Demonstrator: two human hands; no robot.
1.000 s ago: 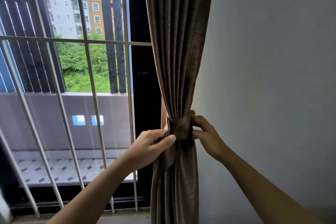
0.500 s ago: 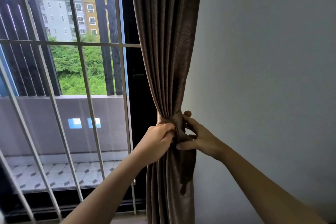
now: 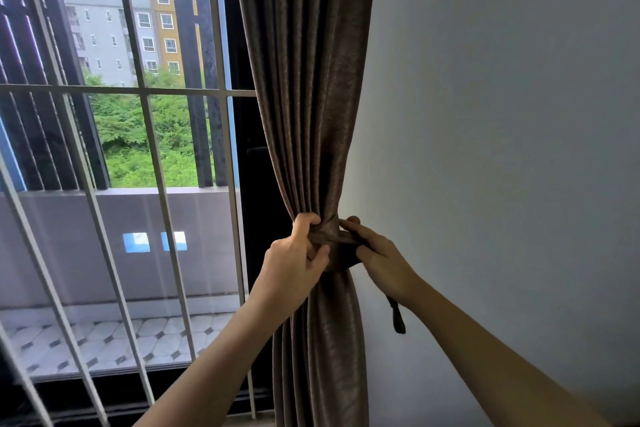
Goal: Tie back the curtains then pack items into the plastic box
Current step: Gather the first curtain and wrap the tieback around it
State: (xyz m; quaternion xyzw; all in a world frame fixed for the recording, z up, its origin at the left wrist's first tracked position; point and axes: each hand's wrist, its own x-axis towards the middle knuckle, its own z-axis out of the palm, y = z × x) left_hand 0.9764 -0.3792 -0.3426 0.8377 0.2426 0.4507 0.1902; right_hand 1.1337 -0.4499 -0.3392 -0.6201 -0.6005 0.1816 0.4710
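A brown curtain [image 3: 308, 87] hangs gathered between the window and the wall. A matching fabric tie-back band [image 3: 334, 243] wraps its narrow waist. My left hand [image 3: 294, 260] grips the band and the curtain's left side, fingers curled into the folds. My right hand [image 3: 381, 256] pinches the band's right end against the curtain. A dark loose end of the tie [image 3: 398, 317] dangles below my right wrist. No plastic box is in view.
A window with pale metal bars [image 3: 152, 156] fills the left side, with a tiled balcony and buildings beyond. A dark door frame [image 3: 249, 166] stands beside the curtain. A plain grey wall [image 3: 502, 149] fills the right.
My left hand has closed tighter onto the band, and my right hand has pulled the tie's end to the right. The loose end now hangs under my right wrist.
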